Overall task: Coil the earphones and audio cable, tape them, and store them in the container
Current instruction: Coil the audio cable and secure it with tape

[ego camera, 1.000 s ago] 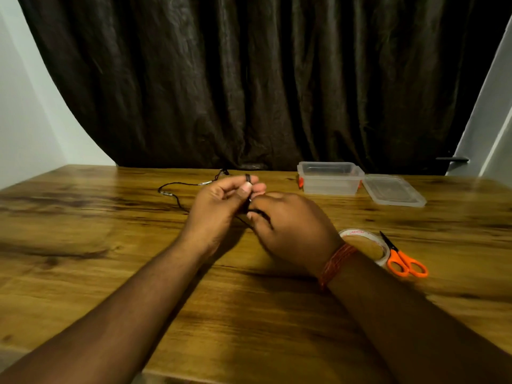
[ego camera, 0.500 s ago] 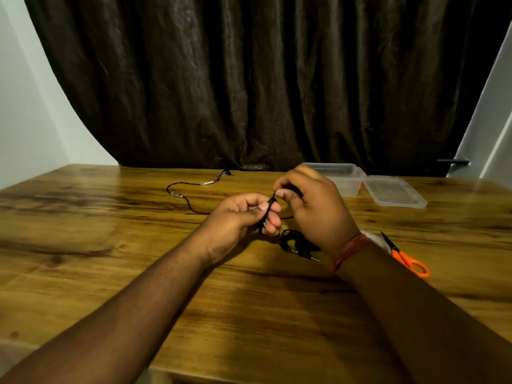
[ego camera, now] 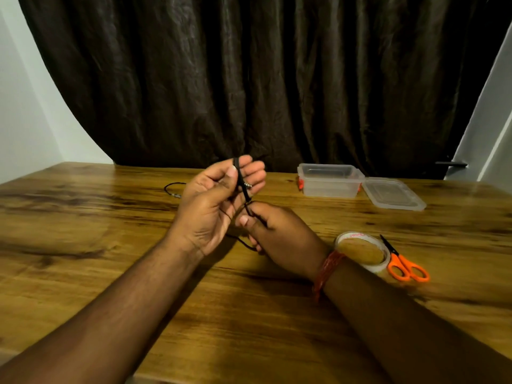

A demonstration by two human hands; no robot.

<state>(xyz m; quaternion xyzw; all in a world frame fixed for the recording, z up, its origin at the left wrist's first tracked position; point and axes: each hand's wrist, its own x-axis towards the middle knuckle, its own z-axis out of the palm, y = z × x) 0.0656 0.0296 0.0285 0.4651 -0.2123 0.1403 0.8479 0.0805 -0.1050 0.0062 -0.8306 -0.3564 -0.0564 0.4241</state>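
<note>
Clear container [ego camera: 329, 180] lidless, contents unclear; left hand [ego camera: 210, 206], right hand [ego camera: 279, 239] both pinch black cable [ego camera: 241, 178].

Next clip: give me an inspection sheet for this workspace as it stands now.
Surface: wooden table, glossy, dark grain.
Job's things: black cable wound over the left fingers, metal plug showing; open clear container at the back right, its lid lying beside it; tape roll flat by the right wrist.
Clutter: orange scissors beside the tape roll.
Hands: left hand raised, thumb pressing the cable; right hand pinches the cable just below it.
Cables: second black cable loose on the table behind the left hand.
Surroundings: dark curtain, white walls either side.
</note>
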